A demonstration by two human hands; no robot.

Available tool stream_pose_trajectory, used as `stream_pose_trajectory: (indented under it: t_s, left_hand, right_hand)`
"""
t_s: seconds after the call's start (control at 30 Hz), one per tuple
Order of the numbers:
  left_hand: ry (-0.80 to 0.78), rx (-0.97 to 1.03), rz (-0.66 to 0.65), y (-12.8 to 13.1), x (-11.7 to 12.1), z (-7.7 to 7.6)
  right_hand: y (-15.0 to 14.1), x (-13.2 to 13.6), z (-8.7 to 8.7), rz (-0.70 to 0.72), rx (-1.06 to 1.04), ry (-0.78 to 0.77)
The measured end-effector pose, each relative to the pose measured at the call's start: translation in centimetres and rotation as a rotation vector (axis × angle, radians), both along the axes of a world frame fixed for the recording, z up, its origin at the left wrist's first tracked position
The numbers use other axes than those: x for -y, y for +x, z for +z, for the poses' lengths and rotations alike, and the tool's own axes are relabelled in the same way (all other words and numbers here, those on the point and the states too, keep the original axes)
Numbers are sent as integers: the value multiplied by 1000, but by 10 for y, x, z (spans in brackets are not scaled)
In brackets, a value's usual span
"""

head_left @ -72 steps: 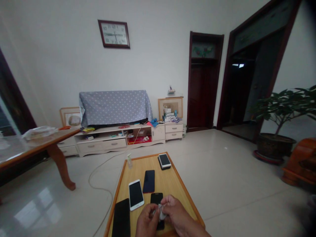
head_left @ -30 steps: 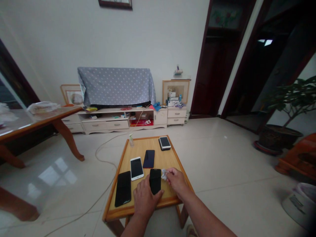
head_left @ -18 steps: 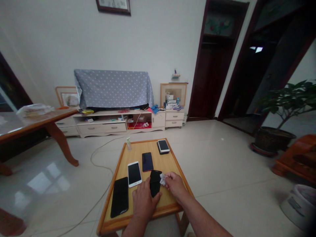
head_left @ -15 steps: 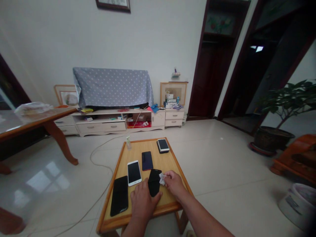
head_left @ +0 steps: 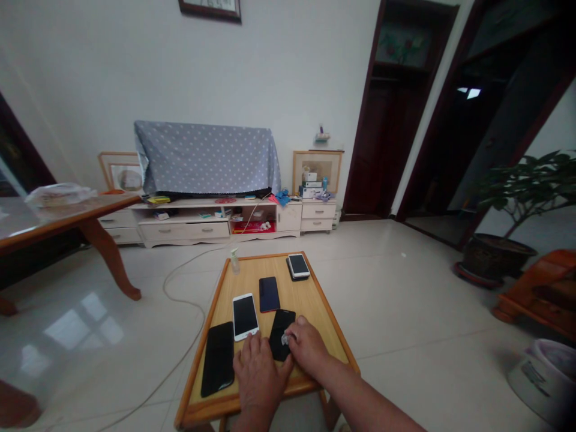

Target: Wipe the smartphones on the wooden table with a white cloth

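A black smartphone (head_left: 281, 327) lies screen up near the front of the small wooden table (head_left: 291, 282). My right hand (head_left: 308, 345) pinches a crumpled white tissue (head_left: 285, 339) and presses it onto that phone's screen. Resting at the phone's lower left edge is my left hand (head_left: 260, 366), fingers stretched out and thumb by the bottom edge. A white smartphone (head_left: 245, 316) lies just beyond my left fingertips. To its left is a larger black phone (head_left: 218, 360). A dark blue phone (head_left: 269, 294) lies behind the one under the tissue.
At the table's far right, a white phone (head_left: 297, 265) is stacked on a dark one. A small pump bottle (head_left: 234, 261) stands at the far left corner. A cable (head_left: 180, 298) runs over the floor on the left. A white bucket (head_left: 542, 375) stands at right.
My right hand has moved left with the tissue, from the phone's right edge onto the middle of its screen. My left hand has stayed nearly in place.
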State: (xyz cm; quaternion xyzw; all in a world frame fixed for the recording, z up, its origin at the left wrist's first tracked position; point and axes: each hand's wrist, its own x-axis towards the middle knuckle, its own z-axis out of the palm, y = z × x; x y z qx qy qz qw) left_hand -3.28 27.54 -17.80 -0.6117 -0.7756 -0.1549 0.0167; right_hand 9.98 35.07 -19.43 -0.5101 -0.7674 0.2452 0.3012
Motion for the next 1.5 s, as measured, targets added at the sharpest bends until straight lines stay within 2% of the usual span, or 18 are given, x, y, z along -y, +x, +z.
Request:
stream_pose_trajectory:
  t_s: [0.07,0.13,0.37,0.43,0.57,0.63,0.7,0.8,0.9,1.07,1.13,1.23,1.37,1.43,1.5]
  left_hand:
    - [-23,10,-17,-3,0,-1]
    - [-31,22,-23,-5,1,-1]
    - [45,48,-7,-6,6,-5]
    - [57,55,-6,-8,6,-7]
    - [65,65,1,-10,6,-11]
    - [58,75,-5,-11,5,-12]
    - [55,85,-6,-10,6,-11]
    - [67,87,3,-9,7,-9]
    - [83,84,2,-9,8,-9]
    - [69,81,1,-13,6,-16]
    - [63,83,-6,-13,5,-17]
    - [81,84,-8,-11,6,-16]
    - [95,74,-6,-10,8,-13]
    - [90,78,-5,-11,8,-14]
    - [80,85,-9,-12,6,-16]
  right_hand:
    - [-5,7,0,107,12,-13]
    - [-9,8,1,156,17,-35]
    - [-12,-15,12,-131,132,-3]
    - [-11,-9,11,-98,162,15]
    - [-4,22,10,104,258,95]
    - [-1,31,14,162,314,133]
    - [0,30,20,163,385,152]
    - [-3,16,31,93,490,155]
    - [-4,11,38,44,534,128]
    - [4,39,35,166,478,97]
    - [7,42,33,183,477,112]
    - [6,25,33,173,525,94]
    - [0,-4,34,85,571,-29]
    - [-1,-2,32,85,560,-78]
    - [1,12,29,147,534,-101]
